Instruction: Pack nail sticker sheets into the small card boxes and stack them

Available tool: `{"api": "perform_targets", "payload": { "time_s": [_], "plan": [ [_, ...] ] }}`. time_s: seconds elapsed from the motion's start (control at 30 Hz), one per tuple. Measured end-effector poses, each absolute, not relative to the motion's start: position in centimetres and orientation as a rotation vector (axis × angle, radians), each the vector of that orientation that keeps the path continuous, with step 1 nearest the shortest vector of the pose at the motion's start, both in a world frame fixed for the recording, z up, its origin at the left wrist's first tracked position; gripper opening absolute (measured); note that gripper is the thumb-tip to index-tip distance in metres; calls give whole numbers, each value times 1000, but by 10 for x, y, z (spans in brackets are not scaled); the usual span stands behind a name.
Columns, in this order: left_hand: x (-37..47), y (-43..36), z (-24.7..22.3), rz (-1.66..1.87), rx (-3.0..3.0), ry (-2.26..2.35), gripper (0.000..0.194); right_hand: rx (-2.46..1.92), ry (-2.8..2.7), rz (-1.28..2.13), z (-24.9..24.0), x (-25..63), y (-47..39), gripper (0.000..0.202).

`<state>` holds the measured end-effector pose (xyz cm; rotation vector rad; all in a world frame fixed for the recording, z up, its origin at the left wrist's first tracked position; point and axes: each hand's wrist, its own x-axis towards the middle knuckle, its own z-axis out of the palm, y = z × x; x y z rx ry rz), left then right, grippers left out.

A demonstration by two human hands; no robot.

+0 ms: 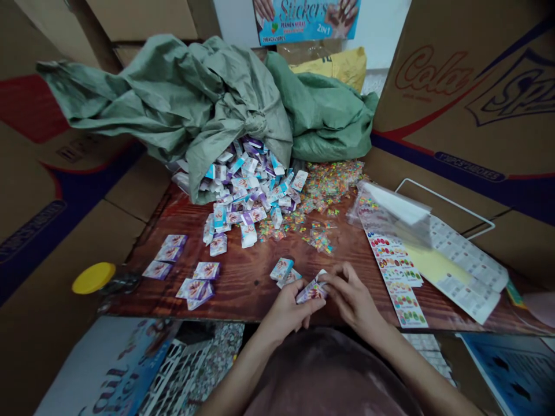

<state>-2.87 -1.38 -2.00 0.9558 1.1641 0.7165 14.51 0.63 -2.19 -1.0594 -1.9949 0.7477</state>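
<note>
My left hand (286,309) is closed around a small printed candy box (310,290) at the table's front edge. The fingers of my right hand (353,294) pinch at the box's upper right end; whether they hold its flap or something small is hidden. Just beyond my left hand lie two small boxes (282,270), one partly on the other. Farther back, a heap of small blue and purple boxes (249,185) spills from a grey-green sack (243,98). Beside it are many clear packets of colourful candy (321,237).
Small box groups lie at left (168,254) and nearer (197,287). Sticker sheets (396,271) and a white printed sheet (466,260) lie at right. A yellow lid (93,278) is at the left edge. Large cartons (472,75) flank the wooden table (243,277); a green sack (333,118) stands behind.
</note>
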Motion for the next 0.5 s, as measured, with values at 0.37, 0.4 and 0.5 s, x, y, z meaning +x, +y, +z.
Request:
{"api": "perform_targets", "payload": {
  "time_s": [0.37, 0.4, 0.5],
  "plan": [
    [-30, -10, -27, 841, 1016, 1182, 38, -1133, -1490, 1122, -37, 139, 16, 23],
    [-34, -8, -26, 905, 1059, 1240, 38, -1160, -1419, 1100, -39, 142, 20, 23],
    [-51, -2, -19, 1095, 1246, 1499, 30, -1214, -1296, 1085, -45, 155, 36, 28]
  ]
}}
